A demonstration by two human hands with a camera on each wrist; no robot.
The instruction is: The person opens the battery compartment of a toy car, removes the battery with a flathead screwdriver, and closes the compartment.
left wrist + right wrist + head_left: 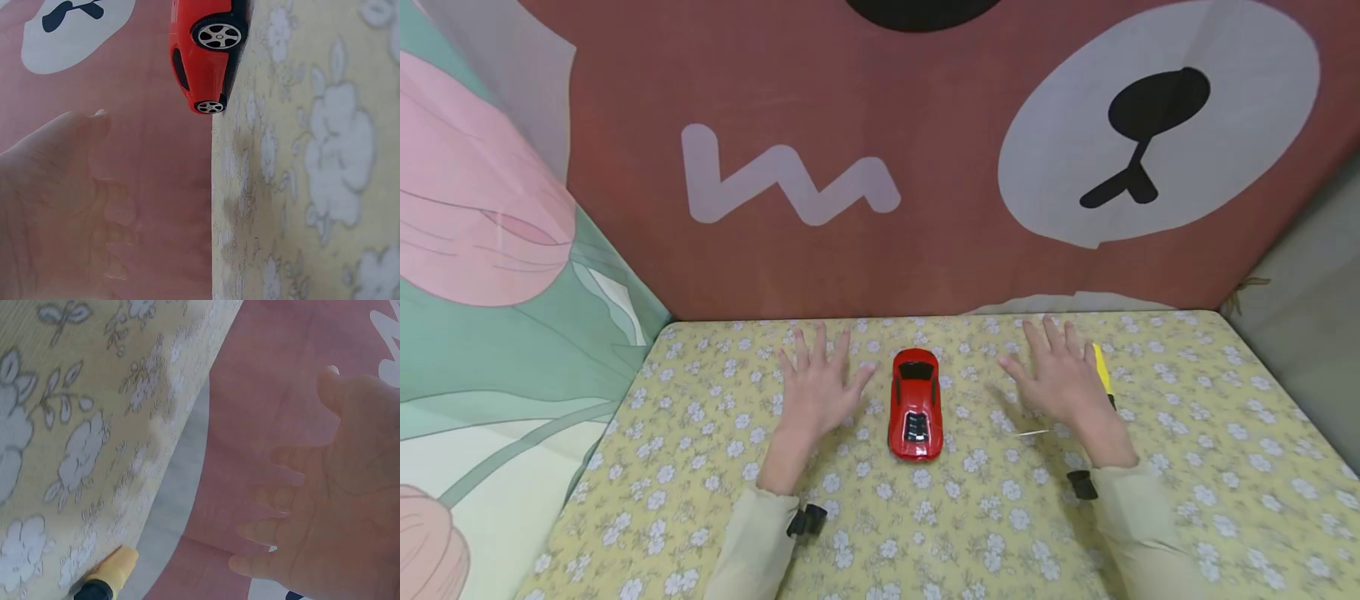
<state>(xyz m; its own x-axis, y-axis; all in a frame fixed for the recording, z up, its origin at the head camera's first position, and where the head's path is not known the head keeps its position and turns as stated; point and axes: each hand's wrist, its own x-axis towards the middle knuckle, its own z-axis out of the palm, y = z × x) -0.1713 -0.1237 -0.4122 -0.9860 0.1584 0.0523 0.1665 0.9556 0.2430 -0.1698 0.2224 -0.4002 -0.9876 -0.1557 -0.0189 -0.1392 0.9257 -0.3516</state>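
Observation:
A red toy car (915,405) rests on the flowered tablecloth between the two hands; its silver-spoked wheels show in the left wrist view. My left hand (817,392) is to the left of the car, fingers spread and touching nothing, with the thumb towards the car. To the car's right, my right hand (1062,377) is also spread and holds nothing; in the right wrist view its palm is seen raised off the cloth. Partly hidden behind this hand lies a yellow handle (1102,369) with a black end. A thin metal rod (1032,432) shows left of the right wrist.
The table's yellow flowered cloth (887,517) reaches back to a reddish-brown fabric wall (820,267) with a cartoon face. A green and pink printed panel (490,350) borders the left side, and a grey panel (1307,325) borders the right.

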